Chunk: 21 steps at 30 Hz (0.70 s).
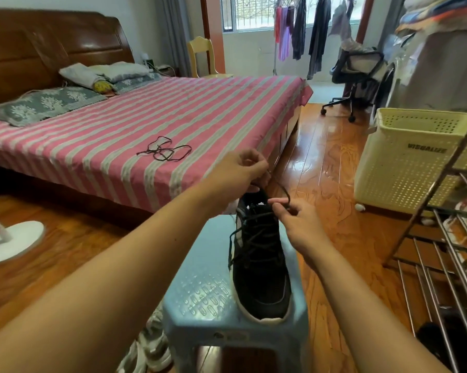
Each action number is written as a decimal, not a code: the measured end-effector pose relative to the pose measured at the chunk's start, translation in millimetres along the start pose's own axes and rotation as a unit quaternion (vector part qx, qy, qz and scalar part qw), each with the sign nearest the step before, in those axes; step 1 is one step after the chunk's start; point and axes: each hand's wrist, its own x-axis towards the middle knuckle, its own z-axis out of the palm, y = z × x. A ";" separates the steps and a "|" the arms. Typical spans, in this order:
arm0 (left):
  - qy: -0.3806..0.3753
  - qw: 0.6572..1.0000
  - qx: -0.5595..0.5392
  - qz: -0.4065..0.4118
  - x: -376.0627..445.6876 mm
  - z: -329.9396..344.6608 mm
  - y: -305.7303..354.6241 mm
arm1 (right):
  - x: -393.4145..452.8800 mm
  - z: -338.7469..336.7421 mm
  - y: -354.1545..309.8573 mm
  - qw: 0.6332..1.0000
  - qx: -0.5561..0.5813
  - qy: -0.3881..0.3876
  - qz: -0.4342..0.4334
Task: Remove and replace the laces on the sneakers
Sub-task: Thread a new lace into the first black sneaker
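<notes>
**A:** What does the head view show?

**B:** One black sneaker [259, 265] stands on a pale blue stool [200, 297], toe toward the camera, heel toward a bed [146, 117] with a pink and white striped sheet. A black lace [256, 238] is criss-crossed loosely up its front. Both bare arms reach in from below.

**A:** What are the hands doing?

**B:** The left hand [243, 170] is above the sneaker's collar, fingers curled, pinching one end of the lace. The right hand [294, 219] is just beside the top eyelets, finger and thumb pinching the other end, which loops up from it.

**A:** So which step is this?

**B:** My guess is that the ends are being worked at the top eyelets, either pulled out or drawn through; I cannot tell which. To do it well, keep the sneaker steady on the stool, pull each end straight along its eyelet rather than sideways, and take slack evenly from both sides so the crossings do not snag.

**A:** How many of each thing?

**B:** One sneaker on the stool. A second shoe [151, 351], grey and white, lies on the floor beside the stool's left leg, partly hidden. Two laces: one in the sneaker, and one spare lace [165, 150] lying loose in a tangle on the bed, well apart from the hands. One stool. One cream laundry basket [404, 162] to the right, and one metal rack [447, 251] near it.
</notes>
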 end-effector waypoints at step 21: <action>-0.023 0.999 -0.002 -0.025 -9.7 -0.7 -107.4 | 14.0 -26.7 -26.4 0.993 0.101 0.040 0.042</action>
